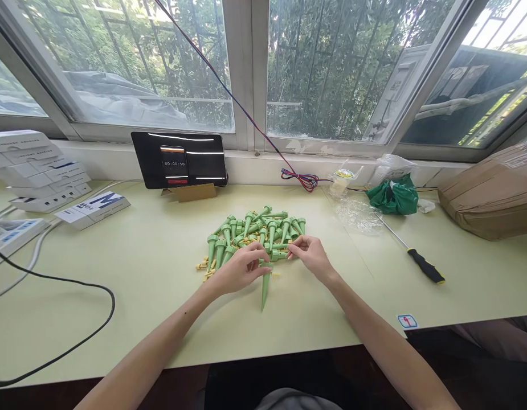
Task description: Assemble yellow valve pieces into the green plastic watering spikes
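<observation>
In my left hand [246, 266] a green plastic plant-watering spike [265, 289] is pinched between thumb and fingers, its narrow tip pointing down towards the table. My right hand [309, 254] is closed in a pinch at the right side of the pile, with a small yellow piece [290, 242] showing at its fingertips. Just beyond both hands lies a heap of similar green spikes [272, 230] with ribbed caps. Small yellow parts [200, 266] are scattered among them and at the heap's left edge. A few thin yellow bits [276, 276] lie between the hands.
A tablet [203, 162] showing a timer leans on a cardboard stand at the back. To the right are a screwdriver [425, 266], a green bag [393, 196], clear plastic wrap and a brown package [489, 191]. White boxes [36, 165] and cables [111, 307] occupy the left.
</observation>
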`<state>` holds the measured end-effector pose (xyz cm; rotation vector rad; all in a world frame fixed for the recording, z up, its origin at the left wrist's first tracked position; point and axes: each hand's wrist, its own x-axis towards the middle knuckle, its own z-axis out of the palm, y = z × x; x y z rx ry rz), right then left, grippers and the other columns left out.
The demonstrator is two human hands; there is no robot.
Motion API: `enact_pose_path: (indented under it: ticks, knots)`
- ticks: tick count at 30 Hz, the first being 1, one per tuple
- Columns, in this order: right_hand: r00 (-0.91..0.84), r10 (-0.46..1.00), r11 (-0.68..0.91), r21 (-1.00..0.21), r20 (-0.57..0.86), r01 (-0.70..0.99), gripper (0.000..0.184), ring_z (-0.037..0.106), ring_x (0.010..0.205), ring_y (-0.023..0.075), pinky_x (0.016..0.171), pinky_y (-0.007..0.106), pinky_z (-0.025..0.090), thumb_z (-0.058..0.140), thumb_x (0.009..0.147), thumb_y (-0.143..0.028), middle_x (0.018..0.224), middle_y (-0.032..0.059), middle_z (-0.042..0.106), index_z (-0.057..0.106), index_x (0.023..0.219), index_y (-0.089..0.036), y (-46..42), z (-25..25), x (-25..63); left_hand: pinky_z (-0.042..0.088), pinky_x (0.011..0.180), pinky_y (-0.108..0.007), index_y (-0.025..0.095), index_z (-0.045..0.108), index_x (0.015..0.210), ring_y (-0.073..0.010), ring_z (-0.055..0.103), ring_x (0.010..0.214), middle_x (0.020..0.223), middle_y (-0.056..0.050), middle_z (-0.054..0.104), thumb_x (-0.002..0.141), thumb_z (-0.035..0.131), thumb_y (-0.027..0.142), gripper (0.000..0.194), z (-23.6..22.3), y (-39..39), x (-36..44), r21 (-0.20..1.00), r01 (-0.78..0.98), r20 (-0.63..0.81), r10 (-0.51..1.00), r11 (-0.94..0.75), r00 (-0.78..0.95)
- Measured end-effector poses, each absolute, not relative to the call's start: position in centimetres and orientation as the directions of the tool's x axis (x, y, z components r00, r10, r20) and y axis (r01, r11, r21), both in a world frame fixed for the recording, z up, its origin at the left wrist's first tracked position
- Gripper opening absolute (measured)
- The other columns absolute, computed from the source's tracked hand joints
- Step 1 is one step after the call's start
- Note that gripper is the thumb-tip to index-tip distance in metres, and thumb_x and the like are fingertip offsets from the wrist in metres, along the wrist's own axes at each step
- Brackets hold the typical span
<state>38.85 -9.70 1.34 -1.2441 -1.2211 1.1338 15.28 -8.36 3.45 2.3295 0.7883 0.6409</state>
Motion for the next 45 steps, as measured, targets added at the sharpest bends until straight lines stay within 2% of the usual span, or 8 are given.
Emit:
enact_pose_path:
  ticks: [5, 9, 15, 21, 26, 31, 38, 45]
  knots:
    - [-0.021, 1.000, -0.022, -0.997, -0.021, -0.073, 0.043, 0.068, 0.061, 0.0191, 0.068, 0.034, 0.057, 0.083, 0.062, -0.053, 0.065, 0.0043, 0.070, 0.059, 0.069, -0.019, -9.8, 1.6, 38.7, 0.046, 0.063, -0.025, 0.020, 0.062, 0.095, -0.0141, 0.057, 0.075, 0.094, -0.005, 0.060, 0.094, 0.055, 0.035, 0.017, 3.7, -8.3, 15.5, 0.695, 0.371, 0.236, 0.683, -0.616, 0.691]
    - [-0.073, 0.996, -0.069, -0.988, -0.059, -0.137, 0.043, 0.066, 0.061, 0.0174, 0.069, 0.033, 0.056, 0.085, 0.061, -0.052, 0.065, 0.0025, 0.069, 0.059, 0.070, -0.019, -10.0, 1.7, 38.6, 0.046, 0.059, -0.023, 0.019, 0.061, 0.094, -0.0130, 0.055, 0.070, 0.085, -0.003, 0.060, 0.094, 0.054, 0.036, 0.018, 3.5, -8.3, 15.6, 0.722, 0.372, 0.224, 0.706, -0.583, 0.671]
    - [-0.091, 0.991, -0.117, -0.973, -0.100, -0.201, 0.044, 0.064, 0.060, 0.0147, 0.068, 0.031, 0.055, 0.086, 0.059, -0.050, 0.064, 0.0004, 0.067, 0.057, 0.071, -0.019, -10.1, 1.9, 38.4, 0.051, 0.057, -0.024, 0.019, 0.060, 0.099, -0.0103, 0.058, 0.059, 0.085, -0.003, 0.062, 0.094, 0.053, 0.037, 0.020, 3.1, -8.2, 15.6, 0.813, 0.312, 0.177, 0.719, -0.492, 0.672]
    - [-0.133, 0.987, -0.121, -0.963, -0.090, -0.242, 0.043, 0.062, 0.057, 0.0118, 0.062, 0.027, 0.053, 0.086, 0.062, -0.045, 0.063, -0.0028, 0.065, 0.055, 0.076, -0.019, -10.4, 2.1, 38.2, 0.054, 0.061, -0.026, 0.018, 0.060, 0.098, -0.0113, 0.062, 0.059, 0.084, -0.003, 0.064, 0.094, 0.055, 0.038, 0.021, 2.9, -8.2, 15.6, 0.837, 0.293, 0.172, 0.730, -0.463, 0.662]
    - [-0.188, 0.980, -0.103, -0.978, -0.068, -0.180, 0.041, 0.063, 0.058, 0.0129, 0.055, 0.025, 0.050, 0.082, 0.066, -0.047, 0.067, -0.0013, 0.065, 0.055, 0.075, -0.019, -10.6, 2.4, 38.0, 0.056, 0.062, -0.027, 0.017, 0.059, 0.096, -0.0107, 0.060, 0.063, 0.097, -0.006, 0.064, 0.093, 0.056, 0.038, 0.021, 3.0, -8.3, 15.8, 0.853, 0.269, 0.186, 0.742, -0.447, 0.644]
    - [-0.305, 0.952, -0.053, -0.998, -0.044, -0.022, 0.039, 0.061, 0.051, 0.0133, 0.050, 0.026, 0.049, 0.076, 0.073, -0.051, 0.062, -0.0012, 0.064, 0.055, 0.075, -0.018, -10.8, 2.7, 37.9, 0.057, 0.074, -0.029, 0.018, 0.060, 0.093, -0.0161, 0.061, 0.085, 0.096, -0.006, 0.062, 0.091, 0.058, 0.037, 0.020, 3.1, -8.4, 15.9, 0.839, 0.253, 0.233, 0.739, -0.482, 0.632]
    - [-0.395, 0.918, 0.000, -0.998, -0.023, 0.059, 0.033, 0.056, 0.049, 0.0107, 0.050, 0.024, 0.045, 0.072, 0.079, -0.046, 0.059, -0.0027, 0.061, 0.054, 0.077, -0.018, -10.9, 2.2, 38.0, 0.058, 0.083, -0.032, 0.021, 0.060, 0.123, -0.0183, 0.062, 0.096, 0.112, -0.009, 0.063, 0.093, 0.057, 0.033, 0.033, 2.9, -8.6, 15.8, 0.835, 0.244, 0.222, 0.707, -0.494, 0.671]
    - [-0.399, 0.917, -0.005, -0.999, -0.022, 0.044, 0.032, 0.058, 0.053, 0.0113, 0.054, 0.025, 0.048, 0.075, 0.078, -0.042, 0.063, -0.0007, 0.064, 0.056, 0.079, -0.017, -10.6, 1.7, 38.1, 0.059, 0.079, -0.029, 0.022, 0.062, 0.128, -0.0176, 0.061, 0.094, 0.104, -0.009, 0.063, 0.093, 0.057, 0.032, 0.037, 3.2, -8.8, 16.1, 0.810, 0.241, 0.243, 0.680, -0.534, 0.692]
